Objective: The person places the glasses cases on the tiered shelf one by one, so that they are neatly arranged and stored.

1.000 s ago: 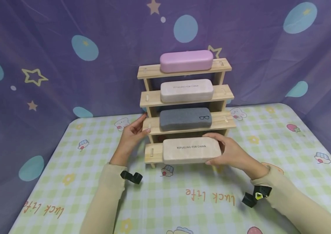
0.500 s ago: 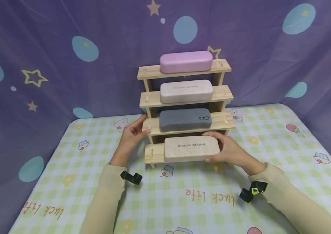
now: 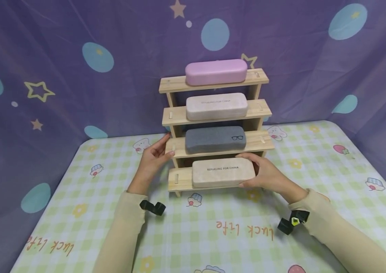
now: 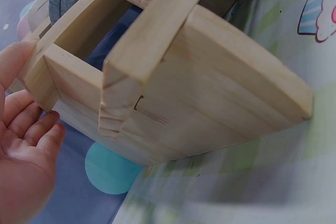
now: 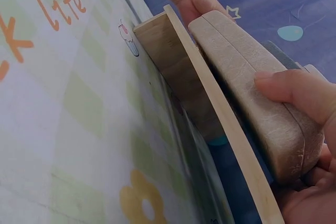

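Note:
A beige glasses case (image 3: 223, 173), lettered "REFUELING FOR CHINA", is at the lowest tier of a wooden stepped rack (image 3: 179, 179). My right hand (image 3: 264, 174) grips its right end, the thumb (image 5: 286, 88) lying across the near face. Whether the case's underside fully touches the board is hard to tell. On the rack's left side my left hand (image 3: 150, 163) holds the end of the second board from the bottom, thumb above and fingers below. That board carries a grey glasses case (image 3: 213, 141). Above it sit a whitish glasses case (image 3: 217, 108) and a pink glasses case (image 3: 216, 72).
The rack stands on a green-checked tablecloth (image 3: 193, 227) near the table's back edge. Behind it hangs a purple patterned curtain (image 3: 138, 49), with more curtain along both sides.
My right hand has moved the beige case slightly back and up in the view, toward the rack, over the lowest board. The left hand keeps its hold on the rack.

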The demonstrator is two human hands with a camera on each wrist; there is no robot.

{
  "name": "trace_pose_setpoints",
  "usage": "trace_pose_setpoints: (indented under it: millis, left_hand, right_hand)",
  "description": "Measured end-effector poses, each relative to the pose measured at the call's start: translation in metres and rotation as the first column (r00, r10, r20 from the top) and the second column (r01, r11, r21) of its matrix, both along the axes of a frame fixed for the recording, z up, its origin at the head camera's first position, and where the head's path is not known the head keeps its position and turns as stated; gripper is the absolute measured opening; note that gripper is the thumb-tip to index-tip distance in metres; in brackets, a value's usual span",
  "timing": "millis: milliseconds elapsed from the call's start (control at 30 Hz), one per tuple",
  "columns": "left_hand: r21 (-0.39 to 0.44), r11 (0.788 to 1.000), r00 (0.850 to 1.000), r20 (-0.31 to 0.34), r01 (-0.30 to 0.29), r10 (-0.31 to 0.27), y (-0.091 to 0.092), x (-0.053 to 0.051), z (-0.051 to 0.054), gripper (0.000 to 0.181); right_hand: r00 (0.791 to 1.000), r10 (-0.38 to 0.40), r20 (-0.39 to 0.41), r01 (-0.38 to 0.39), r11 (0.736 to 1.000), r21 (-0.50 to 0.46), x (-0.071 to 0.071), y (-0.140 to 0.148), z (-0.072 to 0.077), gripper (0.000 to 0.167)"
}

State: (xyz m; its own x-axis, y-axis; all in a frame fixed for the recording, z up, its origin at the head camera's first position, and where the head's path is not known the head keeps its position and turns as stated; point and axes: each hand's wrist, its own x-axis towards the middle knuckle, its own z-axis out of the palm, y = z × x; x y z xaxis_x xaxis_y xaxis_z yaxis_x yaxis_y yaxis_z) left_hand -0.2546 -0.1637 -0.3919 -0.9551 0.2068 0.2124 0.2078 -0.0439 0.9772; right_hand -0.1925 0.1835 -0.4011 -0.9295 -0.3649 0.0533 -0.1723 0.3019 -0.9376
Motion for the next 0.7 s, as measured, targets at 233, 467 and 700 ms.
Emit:
trace_pose_setpoints:
  millis: [233, 467, 700]
  left_hand:
    - [0.000, 1.000, 1.000, 0.000, 0.004, -0.004, 0.0003, 0.0020, 0.0015, 0.062]
    - [0.000, 1.000, 1.000, 0.001, 0.003, -0.003, 0.0001, 0.0029, 0.0028, 0.062]
    - [0.001, 1.000, 1.000, -0.005, -0.002, 0.002, -0.0002, 0.0017, 0.0010, 0.062]
  right_hand:
    - [1.000, 0.006, -0.006, -0.006, 1.000, 0.002, 0.0013, -0.0016, 0.0017, 0.080]
    - [1.000, 0.007, -0.020, -0.007, 1.000, 0.020, -0.0011, -0.0018, 0.0002, 0.080]
    - [1.000, 0.028, -0.006, -0.028, 1.000, 0.005, -0.0016, -0.0011, 0.0004, 0.081]
